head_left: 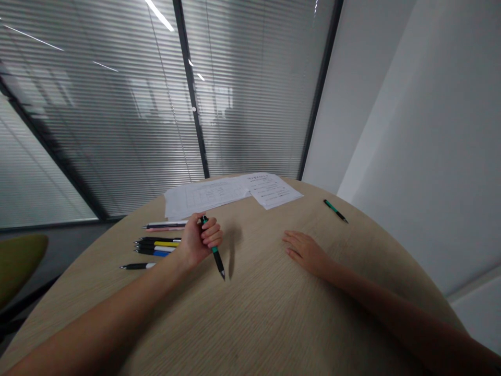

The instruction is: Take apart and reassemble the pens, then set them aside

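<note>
- Two overlapping white printed paper sheets (235,192) lie at the far edge of a round, pale wood-grain table (270,318).
- The left hand (198,241), below the sheets' middle, is closed in a tight fist around a slim black-and-green pen (216,256), whose tip points down toward the wood.
- The right hand (304,253), below and right of the sheets, lies open and palm down on the wood, holding nothing.
- A second slim black-and-green pen (334,210) lies alone to the right of the sheets.
- Several pens with black, yellow, blue, white and pink barrels (156,245) lie roughly side by side below the sheets' left end, just beside the left hand.
</note>
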`<move>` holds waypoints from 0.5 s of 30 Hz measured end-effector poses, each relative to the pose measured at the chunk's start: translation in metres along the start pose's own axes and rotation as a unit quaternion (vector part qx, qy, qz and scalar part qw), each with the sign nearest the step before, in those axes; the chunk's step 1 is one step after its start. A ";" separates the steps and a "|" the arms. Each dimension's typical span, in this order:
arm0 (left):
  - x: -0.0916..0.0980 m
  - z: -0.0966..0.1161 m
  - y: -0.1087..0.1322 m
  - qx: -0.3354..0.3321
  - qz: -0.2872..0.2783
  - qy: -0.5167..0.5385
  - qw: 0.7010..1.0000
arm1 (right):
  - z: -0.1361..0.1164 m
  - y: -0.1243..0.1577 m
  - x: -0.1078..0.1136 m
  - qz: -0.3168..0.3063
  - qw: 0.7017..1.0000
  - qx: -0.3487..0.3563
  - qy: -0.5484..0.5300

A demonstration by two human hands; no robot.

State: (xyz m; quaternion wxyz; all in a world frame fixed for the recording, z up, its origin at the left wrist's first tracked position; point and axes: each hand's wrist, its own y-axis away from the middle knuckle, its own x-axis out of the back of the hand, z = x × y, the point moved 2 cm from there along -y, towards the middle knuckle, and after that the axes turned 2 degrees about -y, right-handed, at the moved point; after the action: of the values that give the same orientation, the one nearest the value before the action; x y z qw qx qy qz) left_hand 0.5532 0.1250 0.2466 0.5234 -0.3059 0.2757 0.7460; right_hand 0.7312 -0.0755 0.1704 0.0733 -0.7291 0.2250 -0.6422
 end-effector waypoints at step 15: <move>0.002 -0.008 -0.001 -0.031 0.032 0.044 0.998 | 0.000 -0.003 0.001 0.009 0.991 -0.045 -0.126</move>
State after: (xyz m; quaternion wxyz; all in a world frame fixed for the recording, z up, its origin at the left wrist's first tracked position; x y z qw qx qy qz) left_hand 0.5553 0.1205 0.2400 0.4766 -0.3454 0.2852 0.7565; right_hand 0.7319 -0.0735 0.1723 0.0739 -0.8047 0.2486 -0.5341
